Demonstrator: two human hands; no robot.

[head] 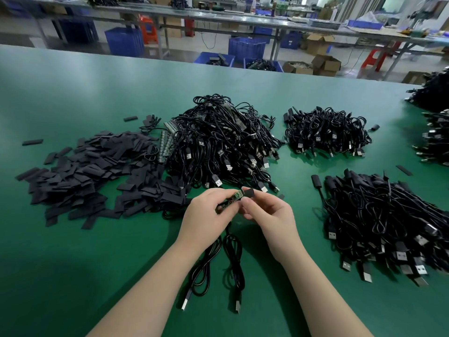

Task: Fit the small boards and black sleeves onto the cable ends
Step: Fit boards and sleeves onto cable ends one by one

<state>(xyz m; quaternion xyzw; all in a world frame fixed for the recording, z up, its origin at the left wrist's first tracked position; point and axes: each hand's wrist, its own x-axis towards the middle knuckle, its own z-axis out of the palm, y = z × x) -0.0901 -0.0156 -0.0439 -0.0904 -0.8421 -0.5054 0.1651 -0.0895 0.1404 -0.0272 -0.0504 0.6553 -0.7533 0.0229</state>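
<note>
Green fibreglass shows between the fingers: the left hand (209,208) pinches a small board (233,196) with curled fingers, while the right hand (263,208) pinches a black sleeve (248,192) at the board's far end, at about twelve o'clock from the knuckles. From here the sleeve could catch on the board's corner or go on skewed if the two are not lined up, and too hard a push might, I judge, strain the joint to the cable (233,254). Two cables trail toward six o'clock, each ending in a plug. Counted: one board in hand, one sleeve in hand, two hands. Loose sleeves (80,176) heaped at nine o'clock are too many to count, as are four cable heaps on the green table (73,93) from twelve to three o'clock.
</note>
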